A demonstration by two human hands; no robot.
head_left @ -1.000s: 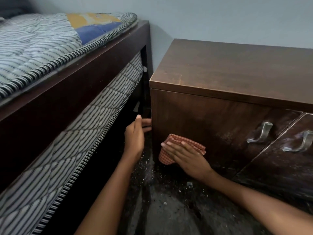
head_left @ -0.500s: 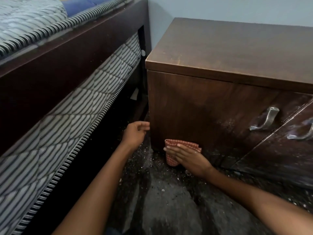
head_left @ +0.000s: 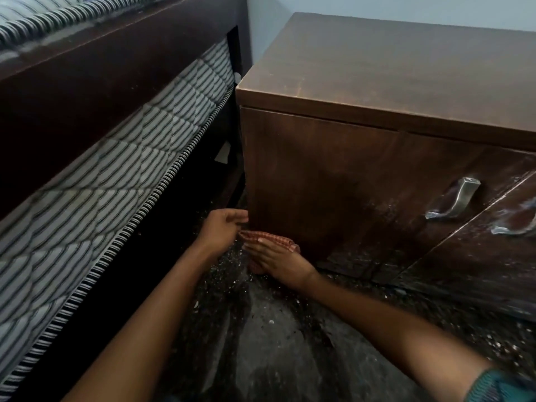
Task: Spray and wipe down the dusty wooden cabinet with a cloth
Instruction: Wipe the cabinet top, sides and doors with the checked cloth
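Floor of dark, mottled stone fills the lower middle of the view, strewn with pale specks and grit that gather thickest along the foot of the cabinet. The cabinet is dark brown wood with a flat top whose front edge is worn pale near the left corner. Its front panel looks streaked and darker in a patch low down, and whitish dust clings around the two metal handles on the doors at the right. A pale blue wall runs behind it. To the left stands a bed with a dark wooden frame, close beside the cabinet with only a narrow dark gap between them; a striped quilted mattress is stored under the frame and another lies on top.

The cloth, red-and-white checked, sits at the bottom left corner of the cabinet front, right at floor level. The right hand presses flat on it, fingers extended and laid over the fabric rather than clenched round it. The left hand is just beside, at the cabinet's corner edge, fingers loosely curled and touching the near end of the cloth; whether they pinch it I cannot tell. A patterned sleeve shows at the lower right.
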